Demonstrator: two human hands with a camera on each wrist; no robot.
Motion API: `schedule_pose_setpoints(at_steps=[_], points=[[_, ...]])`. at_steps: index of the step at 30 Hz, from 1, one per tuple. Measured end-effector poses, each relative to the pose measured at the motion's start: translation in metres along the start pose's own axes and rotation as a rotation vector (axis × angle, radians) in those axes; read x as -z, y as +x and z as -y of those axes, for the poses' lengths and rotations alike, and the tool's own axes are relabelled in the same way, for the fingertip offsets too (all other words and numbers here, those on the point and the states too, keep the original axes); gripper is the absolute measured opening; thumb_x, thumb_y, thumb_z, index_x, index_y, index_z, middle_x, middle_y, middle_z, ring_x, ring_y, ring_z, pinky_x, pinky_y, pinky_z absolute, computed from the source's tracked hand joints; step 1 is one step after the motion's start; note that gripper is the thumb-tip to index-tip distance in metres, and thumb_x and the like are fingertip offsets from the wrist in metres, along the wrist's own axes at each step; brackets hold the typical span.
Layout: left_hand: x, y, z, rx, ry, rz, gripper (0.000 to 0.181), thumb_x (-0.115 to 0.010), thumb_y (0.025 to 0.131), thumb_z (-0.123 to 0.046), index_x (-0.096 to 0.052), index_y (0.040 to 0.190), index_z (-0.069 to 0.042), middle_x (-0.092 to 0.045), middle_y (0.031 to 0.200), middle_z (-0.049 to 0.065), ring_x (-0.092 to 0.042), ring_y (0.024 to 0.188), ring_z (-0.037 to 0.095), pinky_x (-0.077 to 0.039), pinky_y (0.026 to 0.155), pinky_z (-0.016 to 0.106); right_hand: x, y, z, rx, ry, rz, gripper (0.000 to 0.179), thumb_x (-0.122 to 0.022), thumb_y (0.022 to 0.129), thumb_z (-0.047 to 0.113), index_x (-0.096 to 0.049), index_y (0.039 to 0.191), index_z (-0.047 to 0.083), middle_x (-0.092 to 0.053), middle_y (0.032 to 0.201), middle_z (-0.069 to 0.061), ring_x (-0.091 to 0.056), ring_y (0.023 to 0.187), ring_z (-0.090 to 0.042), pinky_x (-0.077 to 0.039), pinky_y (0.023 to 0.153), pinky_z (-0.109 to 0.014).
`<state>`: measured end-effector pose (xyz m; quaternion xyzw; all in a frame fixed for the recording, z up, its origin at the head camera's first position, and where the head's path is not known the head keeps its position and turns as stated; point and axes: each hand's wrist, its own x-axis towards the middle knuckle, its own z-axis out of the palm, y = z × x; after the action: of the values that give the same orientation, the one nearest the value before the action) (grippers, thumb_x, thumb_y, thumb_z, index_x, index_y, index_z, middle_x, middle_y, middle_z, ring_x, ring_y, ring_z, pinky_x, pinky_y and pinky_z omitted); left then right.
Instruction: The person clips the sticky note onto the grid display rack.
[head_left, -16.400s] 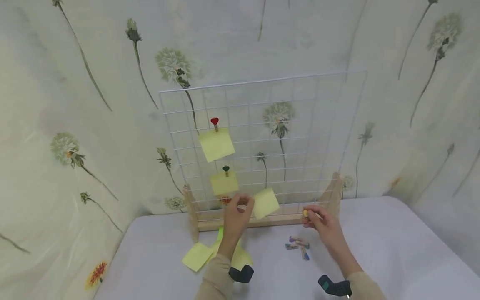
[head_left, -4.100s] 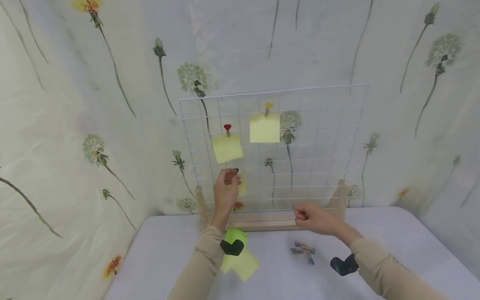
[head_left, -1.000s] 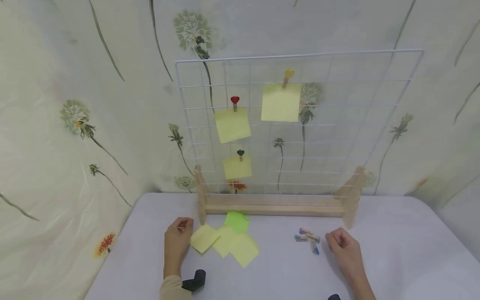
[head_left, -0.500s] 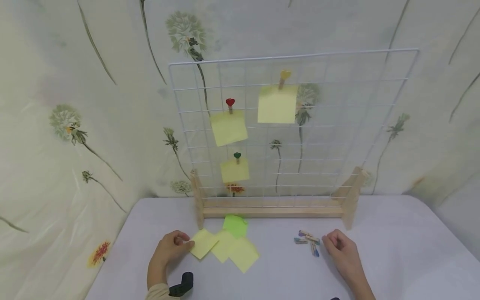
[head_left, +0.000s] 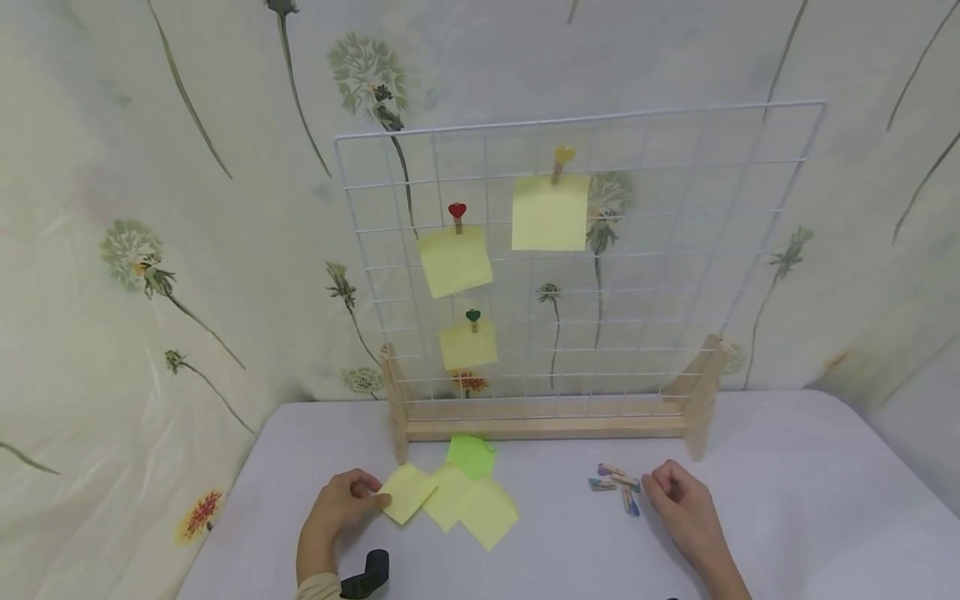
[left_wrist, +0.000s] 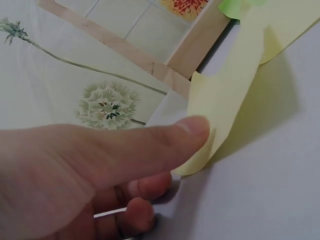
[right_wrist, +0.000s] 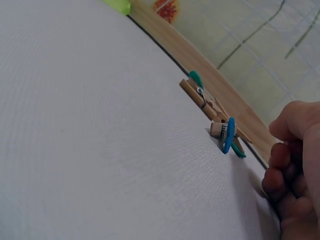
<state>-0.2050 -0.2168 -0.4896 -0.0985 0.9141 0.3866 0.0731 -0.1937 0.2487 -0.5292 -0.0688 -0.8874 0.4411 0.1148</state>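
Observation:
My left hand (head_left: 341,507) pinches the left corner of a yellow sticky note (head_left: 406,493), thumb on top. In the left wrist view this sticky note (left_wrist: 220,100) bends up at the thumb, and the fingers behind it are partly hidden. More yellow notes (head_left: 489,512) and a green note (head_left: 471,456) overlap to its right. My right hand (head_left: 684,500) rests on the table, fingers loosely curled around nothing, just right of several small wooden clothespins (head_left: 615,478). One clothespin with a blue top (right_wrist: 229,135) shows in the right wrist view.
A white wire grid (head_left: 637,292) stands upright in a wooden base (head_left: 547,428) at the back of the table. Three yellow notes hang on it, under a red heart clip (head_left: 457,210), a green heart clip (head_left: 472,316) and a yellow heart clip (head_left: 564,155). Behind is a flower-printed cloth (head_left: 225,292).
Earlier a third note was clipped high on the grid and the left hand touched the green clip. Since then the left hand came down and took the leftmost note's corner; the right hand barely moved lately.

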Motion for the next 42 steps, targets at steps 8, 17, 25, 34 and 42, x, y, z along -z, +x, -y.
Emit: schedule_pose_setpoints(at_steps=[8,17,25,34,42], points=[[0.0,-0.0033,-0.0009,-0.007,-0.042,-0.051,0.017,-0.074,0.076,-0.014,-0.067,0.086,-0.002,-0.06,0.073,0.004,-0.051,0.069,0.016,-0.038,0.059,0.026,-0.0019,-0.0007,-0.002,0.046,0.016,-0.024,0.016,-0.06,0.092,0.014,-0.048,0.083,0.008,-0.055,0.082,0.002,-0.052,0.076,-0.001,-0.044,0.068,-0.011],[0.0009,-0.0012,0.0013,-0.022,-0.056,0.004,0.018,-0.069,0.081,-0.017,-0.068,0.09,-0.002,-0.066,0.085,0.007,-0.058,0.079,0.019,-0.048,0.068,0.034,-0.0006,0.0007,-0.0009,0.007,-0.083,-0.105,0.009,-0.057,0.091,0.011,-0.049,0.092,0.009,-0.058,0.097,-0.002,-0.053,0.097,-0.003,-0.043,0.086,-0.018],[0.0046,-0.0005,0.0073,-0.061,-0.111,-0.004,0.015,-0.065,0.084,-0.017,-0.066,0.09,-0.004,-0.067,0.085,0.005,-0.057,0.078,0.015,-0.045,0.067,0.029,-0.0043,0.0001,0.0009,0.015,-0.067,-0.079,0.013,-0.05,0.092,0.005,-0.052,0.105,0.006,-0.058,0.107,-0.009,-0.053,0.109,-0.027,-0.042,0.094,-0.045],[0.0037,0.0011,0.0047,-0.153,-0.227,0.071,0.012,-0.06,0.087,-0.013,-0.058,0.094,-0.003,-0.064,0.079,0.003,-0.049,0.065,0.011,-0.039,0.057,0.022,-0.0017,-0.0018,0.0016,-0.001,-0.038,-0.025,0.013,-0.051,0.092,0.008,-0.052,0.105,0.007,-0.058,0.114,-0.013,-0.051,0.116,-0.034,-0.04,0.097,-0.051],[-0.0038,0.0063,0.0029,-0.315,-0.361,0.167,0.017,-0.061,0.09,-0.013,-0.056,0.101,-0.002,-0.063,0.09,0.01,-0.056,0.073,0.009,-0.045,0.066,0.02,-0.0017,-0.0013,0.0008,0.049,-0.099,-0.046,0.011,-0.055,0.092,0.009,-0.054,0.103,0.01,-0.061,0.108,-0.005,-0.045,0.099,0.007,-0.042,0.091,-0.037]])
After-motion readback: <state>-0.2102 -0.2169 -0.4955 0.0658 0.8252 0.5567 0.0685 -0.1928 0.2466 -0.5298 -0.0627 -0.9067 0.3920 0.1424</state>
